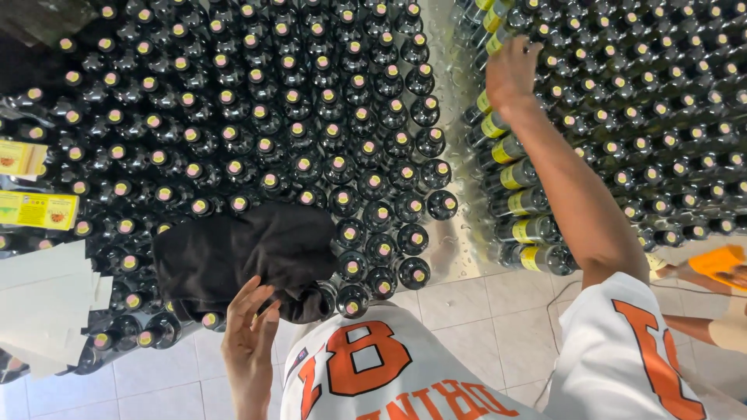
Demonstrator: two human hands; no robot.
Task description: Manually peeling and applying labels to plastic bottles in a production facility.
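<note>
The left hand, fingers spread and gripping nothing, touches the crumpled black cloth draped over dark glass bottles at its twelve o'clock. The right hand reaches the yellow-labelled bottle stack at one o'clock — grip hidden, cannot tell.

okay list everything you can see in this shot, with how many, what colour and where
dark glass bottles: too many to count, black-green with pale pink caps, stacked block at left and centre
labelled bottles: too many to count, dark with yellow labels, second stack at right
dark cloth: one, black, draped over the left stack's lower edge
yellow labels: two showing, yellow, far left
cardboard sheets: a few, pale grey, lower left
tiled floor: pale tiles, bottom
orange object: one, right edge, held by another person
left hand: open, by the cloth
right hand: on the right stack's bottles
</note>
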